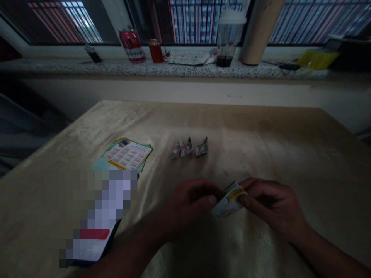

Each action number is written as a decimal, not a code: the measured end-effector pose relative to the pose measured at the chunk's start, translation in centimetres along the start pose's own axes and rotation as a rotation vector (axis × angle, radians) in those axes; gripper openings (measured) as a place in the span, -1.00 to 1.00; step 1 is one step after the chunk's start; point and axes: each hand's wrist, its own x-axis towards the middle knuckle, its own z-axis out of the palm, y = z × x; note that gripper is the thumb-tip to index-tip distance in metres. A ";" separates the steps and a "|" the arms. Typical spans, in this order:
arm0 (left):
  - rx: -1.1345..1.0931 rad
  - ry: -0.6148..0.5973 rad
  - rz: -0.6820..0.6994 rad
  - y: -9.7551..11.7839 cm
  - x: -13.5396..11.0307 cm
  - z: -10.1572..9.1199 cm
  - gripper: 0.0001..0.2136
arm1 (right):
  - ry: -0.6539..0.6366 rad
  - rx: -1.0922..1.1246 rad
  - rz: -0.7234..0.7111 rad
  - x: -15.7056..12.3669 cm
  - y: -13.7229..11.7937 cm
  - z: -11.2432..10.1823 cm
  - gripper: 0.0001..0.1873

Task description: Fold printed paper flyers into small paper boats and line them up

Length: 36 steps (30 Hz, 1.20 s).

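Over on the left of the table [278, 150] you've got a phone [106, 210] lying at a slant, with a loose stack of cards [127, 153] just past its far end. Moving right, three little folded papers [186, 148] sit in a row farther out from you, well clear of your hands. Then comes your left hand [191, 199], curled nearly closed, thumb and fingertips pinching the left side of the folded card [227, 204]. That card's right between your hands, up off to the right of the phone, long axis running from near-left to far-right. Your right hand [274, 202] has its right end, thumb over the front, fingers bent in behind. Honestly neither hand's nearer, both are touching it; can't tell how the hidden fingertips sit.
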 end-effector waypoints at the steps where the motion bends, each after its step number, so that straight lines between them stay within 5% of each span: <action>1: 0.045 0.001 0.020 0.2 0.0 0.0 -0.77 | -0.033 -0.008 -0.003 0.0 0.1 0.0 -0.84; 5: 0.295 0.066 0.063 0.0 0.0 0.7 -0.82 | -0.090 -0.063 -0.042 -0.2 0.6 0.4 -0.88; 10: 0.336 0.296 0.176 -1.0 -0.1 1.9 -0.88 | 0.186 -0.040 0.115 -0.6 0.6 1.1 -0.70; 14: 0.335 0.359 0.230 -0.9 -0.2 2.1 -0.92 | 0.183 -0.058 0.192 -0.4 0.0 1.0 -0.92; 21: 0.361 0.322 0.348 -0.9 0.1 2.1 -0.97 | 0.188 -0.178 0.098 -0.2 -0.8 0.9 -0.91; 36: 0.172 0.250 0.207 -0.4 0.2 2.1 -0.92 | 0.147 -0.101 0.242 -0.2 -0.5 0.7 -0.92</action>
